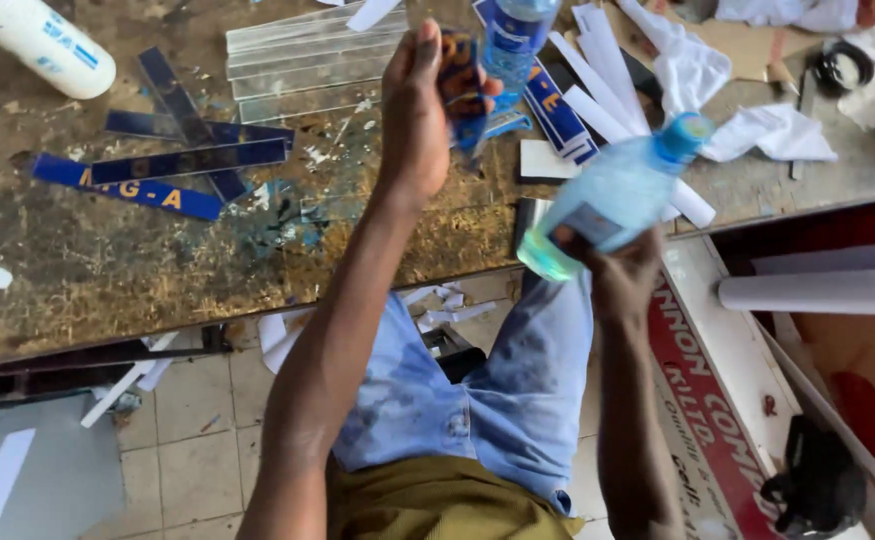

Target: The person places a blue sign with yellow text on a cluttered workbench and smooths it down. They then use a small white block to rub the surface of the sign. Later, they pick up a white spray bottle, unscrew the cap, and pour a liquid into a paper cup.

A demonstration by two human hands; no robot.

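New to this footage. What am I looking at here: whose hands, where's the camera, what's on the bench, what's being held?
One picture, from a camera worn on a person's head, looking down at their own bare hands over a worn workbench. The left hand pinches a short blue strip with orange lettering. The right hand grips a clear plastic bottle with a blue cap, tilted. On the bench lie more blue strips, clear strips, peeled white backing paper and a white tube. A red signboard leans below.
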